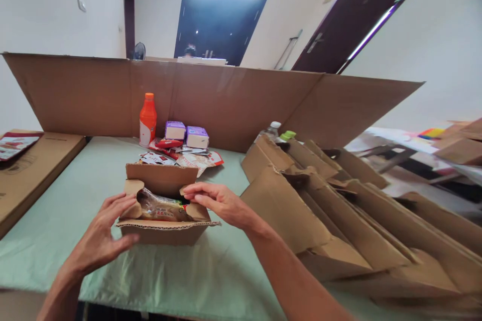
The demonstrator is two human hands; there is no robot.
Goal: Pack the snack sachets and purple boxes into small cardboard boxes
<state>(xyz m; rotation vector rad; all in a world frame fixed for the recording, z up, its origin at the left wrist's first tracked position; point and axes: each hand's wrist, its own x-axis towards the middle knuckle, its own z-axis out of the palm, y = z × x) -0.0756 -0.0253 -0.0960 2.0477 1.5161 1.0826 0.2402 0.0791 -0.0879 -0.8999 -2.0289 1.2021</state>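
Observation:
In front of me on the table stands a small brown cardboard box (165,235), its top flaps raised. Inside lies a clear plastic packet (161,208) with printed lettering and brownish contents. My left hand (109,225) is at the box's left side, fingers stretched along the left flap (132,200) and thumb spread apart near the front corner. At the opposite end, my right hand (220,203) has its fingers and thumb closed on the right flap (198,212). The back flap (161,178) stands upright behind the packet.
Behind the box are an orange bottle (148,120), two purple-and-white packs (197,137) and several snack packets (199,160). Several open cardboard boxes (289,215) crowd the right side. A flat carton (41,170) lies left. A tall cardboard panel (226,105) borders the back.

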